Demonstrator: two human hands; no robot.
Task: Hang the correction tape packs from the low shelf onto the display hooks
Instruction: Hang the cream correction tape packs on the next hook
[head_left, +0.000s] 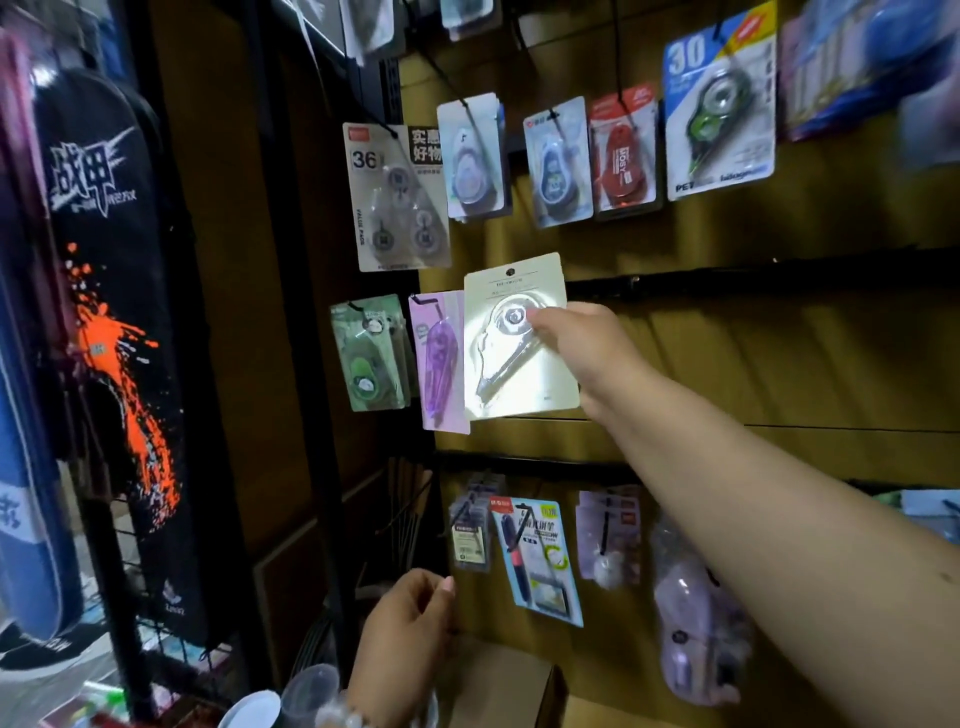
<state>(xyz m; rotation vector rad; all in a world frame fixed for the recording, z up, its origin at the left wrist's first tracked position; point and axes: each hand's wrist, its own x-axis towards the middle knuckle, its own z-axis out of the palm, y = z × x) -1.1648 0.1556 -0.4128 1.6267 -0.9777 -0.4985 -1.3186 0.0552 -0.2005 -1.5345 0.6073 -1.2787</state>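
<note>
Cream correction tape pack raised to the middle rail, not yet hooked.

Low at the left, the left hand (410, 618) hangs with fingers loosely curled, holding nothing that I can make out. Above it hang the green pack (370, 353) and the purple pack (440, 358). Just beside them the cream correction tape pack (517, 338) is pinched in the right hand (582, 348), thumb on its blister. No hook shows through its top hole; if the hole misses the peg, the pack may drop or knock the purple pack loose.
</note>
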